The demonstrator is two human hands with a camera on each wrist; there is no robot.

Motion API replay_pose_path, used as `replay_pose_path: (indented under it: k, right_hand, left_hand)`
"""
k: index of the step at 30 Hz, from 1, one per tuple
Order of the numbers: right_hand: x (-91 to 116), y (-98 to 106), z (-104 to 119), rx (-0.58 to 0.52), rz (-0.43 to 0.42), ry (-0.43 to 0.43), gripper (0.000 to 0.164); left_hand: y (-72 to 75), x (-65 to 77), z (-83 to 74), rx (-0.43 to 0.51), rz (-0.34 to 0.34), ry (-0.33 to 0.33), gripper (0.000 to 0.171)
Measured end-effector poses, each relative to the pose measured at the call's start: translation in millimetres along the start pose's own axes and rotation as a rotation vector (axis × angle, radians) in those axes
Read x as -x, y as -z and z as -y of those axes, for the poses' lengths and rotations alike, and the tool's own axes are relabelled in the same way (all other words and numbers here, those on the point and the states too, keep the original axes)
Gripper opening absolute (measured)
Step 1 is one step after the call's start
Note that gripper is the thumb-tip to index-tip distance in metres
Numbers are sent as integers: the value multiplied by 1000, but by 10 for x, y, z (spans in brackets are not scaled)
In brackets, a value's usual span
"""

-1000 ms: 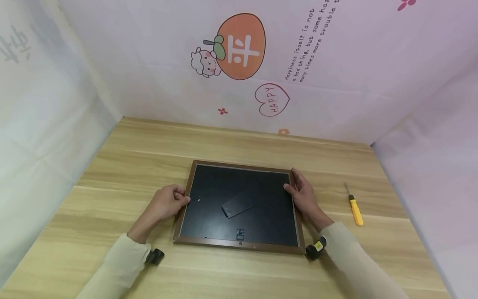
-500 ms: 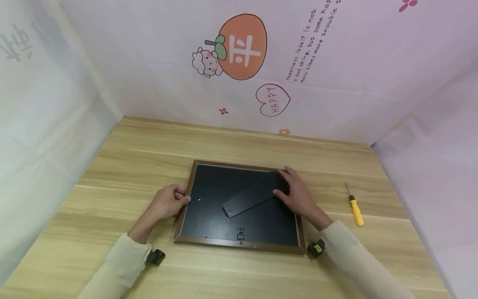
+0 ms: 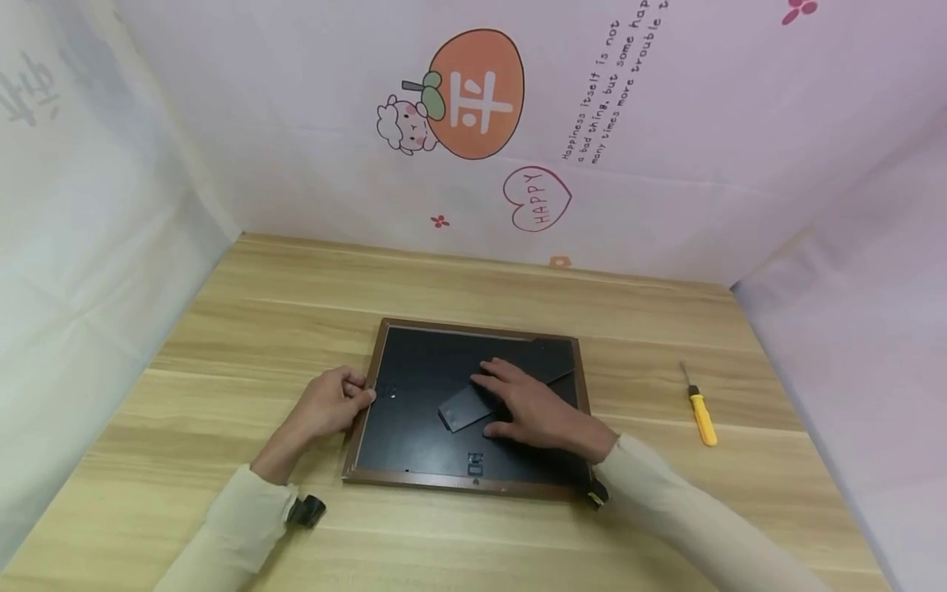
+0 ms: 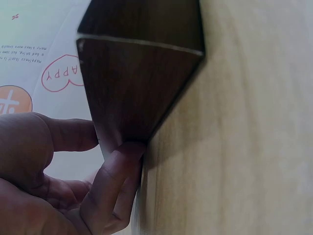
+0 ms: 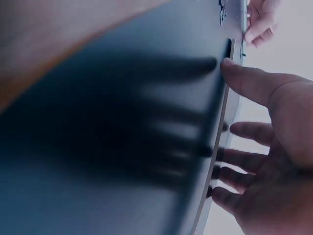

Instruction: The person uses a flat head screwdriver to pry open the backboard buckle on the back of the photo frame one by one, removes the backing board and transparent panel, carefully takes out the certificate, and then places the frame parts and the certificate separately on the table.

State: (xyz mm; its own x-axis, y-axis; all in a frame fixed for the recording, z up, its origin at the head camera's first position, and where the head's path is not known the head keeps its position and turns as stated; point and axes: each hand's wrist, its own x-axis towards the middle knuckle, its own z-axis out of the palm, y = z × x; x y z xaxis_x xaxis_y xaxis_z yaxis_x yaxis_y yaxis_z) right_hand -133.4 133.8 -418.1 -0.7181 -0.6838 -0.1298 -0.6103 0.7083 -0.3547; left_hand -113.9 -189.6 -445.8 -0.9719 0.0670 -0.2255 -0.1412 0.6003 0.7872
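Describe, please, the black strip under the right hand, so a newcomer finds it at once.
On the table is a brown-edged frame with a black back. Across this back slants the strip, partly hidden by the right hand. Unlike the small fitting nearby, it is long and straight-edged.

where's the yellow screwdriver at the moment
In the head view, the yellow screwdriver lies on the wooden table, to the right of the black-backed frame, apart from it.
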Motion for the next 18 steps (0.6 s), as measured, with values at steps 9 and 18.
replay_pose_path:
  k: [9, 18]
  right_hand:
    - [-210, -65, 85, 51, -19, 106, 54]
    - [-249, -61, 51, 75, -14, 149, 48]
  left_hand:
    - [15, 7, 3, 25, 17, 4, 26]
    - [25, 4, 13, 97, 56, 31, 27]
